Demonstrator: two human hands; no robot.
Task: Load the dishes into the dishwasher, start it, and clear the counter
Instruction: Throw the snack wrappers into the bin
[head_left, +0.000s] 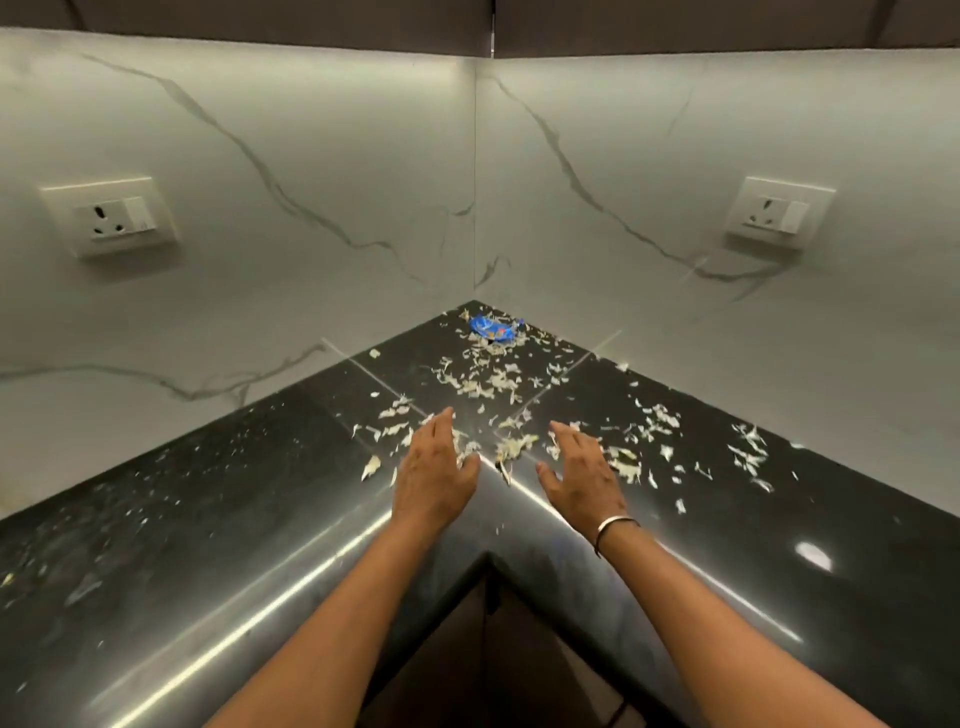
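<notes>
**Mia:** What is on the black counter (208, 519)?

**Sam:** Lots of little pale scraps (488, 382). They look like dry peels. A crumpled blue wrapper (492, 330) lies at the very back, where the two walls meet.

**Mia:** Where are the scraps?

**Sam:** Some lie all around the blue wrapper. Most spread out in front of it, toward the person. More lie off to the right of it, and a few to the left.

**Mia:** And the hands?

**Sam:** Both are in front of the blue wrapper, well apart from it. The left hand (435, 470) is a bit to the left of it, and the right hand (582, 475) is a bit to the right. Both are flat, palms down, with straight fingers. They hold nothing. They are low over the scraps, but I cannot tell if they touch the counter.

**Mia:** Is there a gap between them?

**Sam:** Yes, and a small heap of scraps sits in it.

**Mia:** Anything else?

**Sam:** A thin bangle (615, 530) is on the right wrist. One socket (111, 215) is on the wall far left of the blue wrapper and higher up. Another socket (779, 212) is far right of it.
</notes>
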